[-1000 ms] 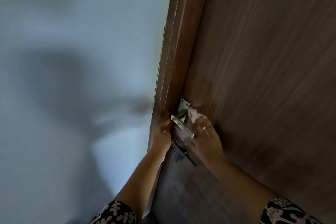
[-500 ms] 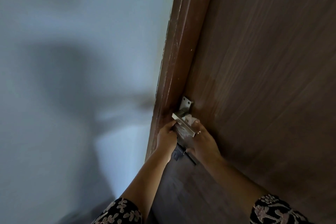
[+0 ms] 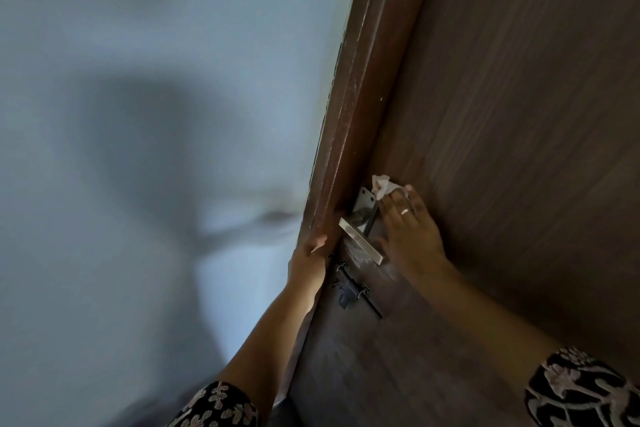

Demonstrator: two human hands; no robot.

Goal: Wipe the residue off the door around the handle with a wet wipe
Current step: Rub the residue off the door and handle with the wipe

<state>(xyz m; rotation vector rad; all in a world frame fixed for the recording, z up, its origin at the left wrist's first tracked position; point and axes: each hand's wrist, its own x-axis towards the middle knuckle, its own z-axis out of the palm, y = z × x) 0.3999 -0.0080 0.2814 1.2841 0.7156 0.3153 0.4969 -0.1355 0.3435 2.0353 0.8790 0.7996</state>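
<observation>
Wiping around a door handle, seen from above the person's arms. The right hand (image 3: 412,229) lies flat against the brown door (image 3: 519,114), fingers spread and extended, pressing a crumpled white wet wipe (image 3: 382,185) to the wood under the fingertips; the wipe is pinned rather than pinched, and its free end bunches out beyond the fingers, just beside the upper corner of the metal backplate (image 3: 365,201). A ring (image 3: 404,211) shows on one finger. The left hand (image 3: 310,258) curls around the door's edge (image 3: 346,149) on the latch side, just below the level of the handle (image 3: 360,244), apparently steadying the door; how tightly it closes cannot be told, since the fingers pass out of sight behind the edge. The lever handle projects from the backplate between the two hands. Below it, a dark sliding bolt (image 3: 353,289) is fixed to the door. Pale, streaky marks (image 3: 360,255) remain on the wood directly beneath the lever and toward the bolt; whether these are residue or wet smears is not clear. Judged from this, the work is mid-course: the wipe is at the area above the backplate, while the patch under the lever looks likely to need further passes. The wall (image 3: 156,114) at left is blurred.
</observation>
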